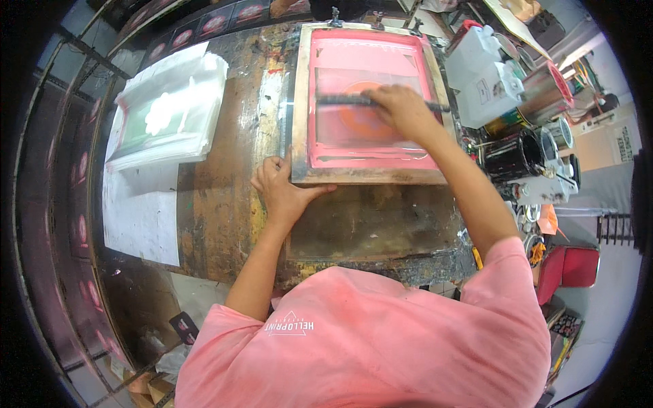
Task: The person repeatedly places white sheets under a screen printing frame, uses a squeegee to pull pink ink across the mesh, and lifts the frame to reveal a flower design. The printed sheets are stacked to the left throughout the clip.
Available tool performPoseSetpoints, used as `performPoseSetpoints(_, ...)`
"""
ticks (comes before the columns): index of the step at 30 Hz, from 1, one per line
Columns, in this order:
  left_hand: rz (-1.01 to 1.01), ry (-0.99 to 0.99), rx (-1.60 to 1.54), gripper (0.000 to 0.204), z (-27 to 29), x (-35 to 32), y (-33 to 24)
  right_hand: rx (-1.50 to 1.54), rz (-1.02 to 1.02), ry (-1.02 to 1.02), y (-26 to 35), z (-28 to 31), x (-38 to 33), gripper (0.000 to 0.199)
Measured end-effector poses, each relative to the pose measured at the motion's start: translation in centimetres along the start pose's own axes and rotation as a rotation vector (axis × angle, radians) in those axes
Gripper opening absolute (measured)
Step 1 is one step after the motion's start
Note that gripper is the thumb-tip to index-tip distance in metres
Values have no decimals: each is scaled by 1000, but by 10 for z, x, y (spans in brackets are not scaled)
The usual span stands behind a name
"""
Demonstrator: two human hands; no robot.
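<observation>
A wooden screen printing frame [374, 178] lies on the worktable, its mesh smeared with pink ink [360, 153]. My right hand [408, 115] is closed over a dark squeegee [340, 99], which spans the mesh sideways and is blurred by motion. An orange round shape shows through the mesh under it. At the frame's near left corner my left hand [277, 190] grips the wood, its thumb along the near edge and its fingers at the left side. Metal clamps [335, 18] hold the frame's far edge.
A stack of clear plastic sheets [170, 109] sits on white paper [139, 217] at the table's left. Crowding the right edge are a white jug [486, 85], ink cans [513, 155] and small containers. A metal rack [51, 170] stands far left, a red chair [571, 267] at right.
</observation>
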State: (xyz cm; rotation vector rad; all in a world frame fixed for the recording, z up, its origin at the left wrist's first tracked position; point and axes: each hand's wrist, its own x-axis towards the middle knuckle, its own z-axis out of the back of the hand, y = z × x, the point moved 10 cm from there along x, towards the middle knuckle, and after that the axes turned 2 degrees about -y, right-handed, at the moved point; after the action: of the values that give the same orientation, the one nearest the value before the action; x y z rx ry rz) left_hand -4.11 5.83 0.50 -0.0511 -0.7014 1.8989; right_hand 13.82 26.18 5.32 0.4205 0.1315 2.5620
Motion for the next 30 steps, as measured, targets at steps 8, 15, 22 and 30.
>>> performPoseSetpoints(8, -43, 40, 29, 110, -11, 1, 7, -114, 47, -184, -125, -44, 136, 28)
performPoseSetpoints(15, -71, 40, 33, 117, -13, 3, 6, -256, -91, -126, -99, -52, 111, 43)
performPoseSetpoints(22, -12, 44, 25, 97, -14, 0, 10, -170, -96, -121, 11, -38, -17, 39)
performPoseSetpoints(30, -30, 43, 30, 98, -14, -2, 7, -93, -208, 147, 77, -14, -71, 35)
